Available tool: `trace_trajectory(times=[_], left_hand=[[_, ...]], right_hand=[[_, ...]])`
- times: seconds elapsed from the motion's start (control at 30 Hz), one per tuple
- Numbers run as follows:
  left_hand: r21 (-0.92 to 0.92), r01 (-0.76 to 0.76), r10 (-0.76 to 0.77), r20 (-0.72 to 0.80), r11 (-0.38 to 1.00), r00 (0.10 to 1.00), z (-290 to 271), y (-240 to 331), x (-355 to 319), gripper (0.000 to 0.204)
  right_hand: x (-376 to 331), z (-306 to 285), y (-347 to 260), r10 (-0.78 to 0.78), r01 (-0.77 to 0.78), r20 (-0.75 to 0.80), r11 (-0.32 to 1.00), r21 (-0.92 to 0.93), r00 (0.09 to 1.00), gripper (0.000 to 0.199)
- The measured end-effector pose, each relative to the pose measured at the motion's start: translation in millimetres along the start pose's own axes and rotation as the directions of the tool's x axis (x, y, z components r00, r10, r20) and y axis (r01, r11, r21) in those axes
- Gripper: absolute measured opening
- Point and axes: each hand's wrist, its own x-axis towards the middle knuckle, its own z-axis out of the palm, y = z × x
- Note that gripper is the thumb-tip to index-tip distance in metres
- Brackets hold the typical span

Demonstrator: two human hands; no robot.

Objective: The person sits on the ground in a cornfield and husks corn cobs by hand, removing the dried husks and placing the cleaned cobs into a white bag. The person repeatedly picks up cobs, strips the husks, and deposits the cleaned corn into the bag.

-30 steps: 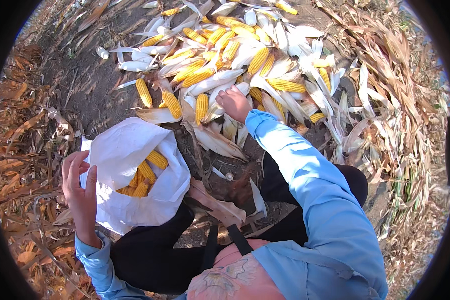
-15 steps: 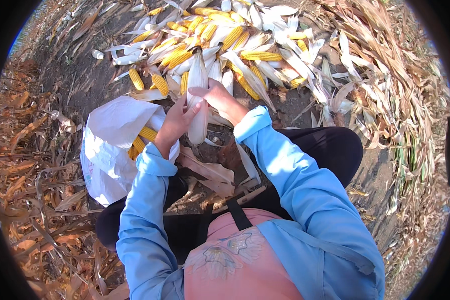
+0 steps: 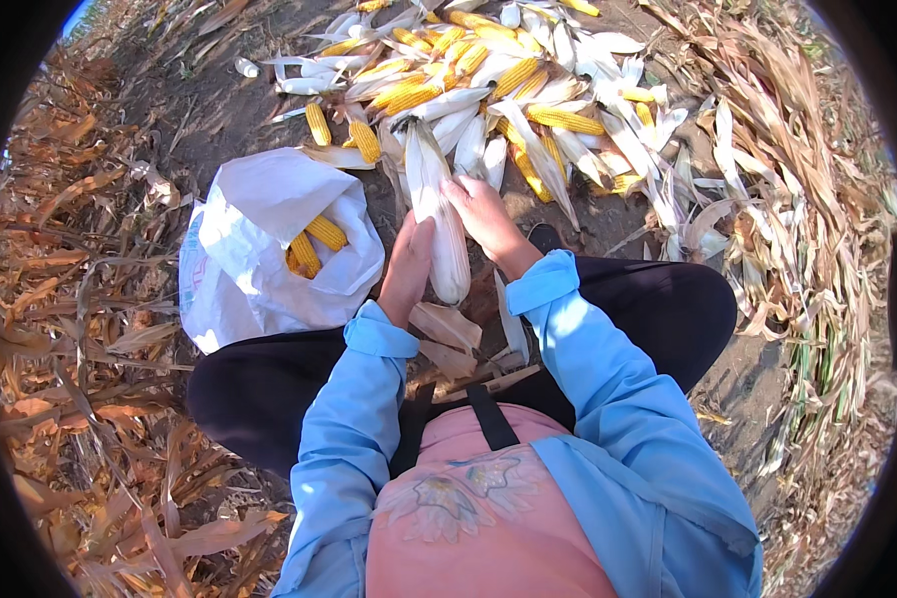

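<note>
An ear of corn in its pale dry husk (image 3: 437, 214) is held up between both hands, its dark tip pointing away from me. My left hand (image 3: 408, 261) closes on its left side, fingers mostly hidden beneath the ear. My right hand (image 3: 487, 219) grips its right side around the middle, thumb lying on the husk. The kernels are covered by the husk. Left of my hands stands a white sack (image 3: 259, 269), its mouth open, with a few yellow husked cobs (image 3: 325, 233) showing inside.
Ahead lies a heap of yellow cobs and unhusked ears (image 3: 439, 85). Two bare cobs (image 3: 365, 142) rest at its near left edge. Dry stalks (image 3: 777, 189) are piled at the right, and brown leaf litter (image 3: 70, 349) covers the left. My crossed legs (image 3: 658, 299) flank loose husk scraps (image 3: 447, 334).
Both hands and the held ear sit further right and slightly lower in view. The left forearm has come away from before the sack, showing its cobs more. The whole view has shifted a little.
</note>
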Motion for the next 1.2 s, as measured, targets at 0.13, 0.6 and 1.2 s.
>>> trace_trajectory(times=[0.13, 0.6, 1.2], left_hand=[[-0.051, -0.004, 0.001, -0.070, 0.999, 0.998, -8.0, -17.2, 2.2, 0.034], [-0.263, -0.078, 0.044, -0.133, 0.962, 0.990, 23.1, -5.6, -3.8, 0.037], [-0.137, -0.095, 0.081, -0.106, 0.986, 0.991, 27.3, -12.6, -2.7, 0.045]], right_hand=[[-5.8, 4.2, 4.3, -0.067, 0.057, -0.077, 0.989, -0.136, 0.995, 0.035], [-18.2, -1.5, 0.5, -0.145, 0.130, -0.134, 0.984, -0.120, 0.980, 0.030], [-28.6, -9.3, -0.1, -0.118, 0.057, -0.154, 0.935, -0.349, 0.981, 0.017]])
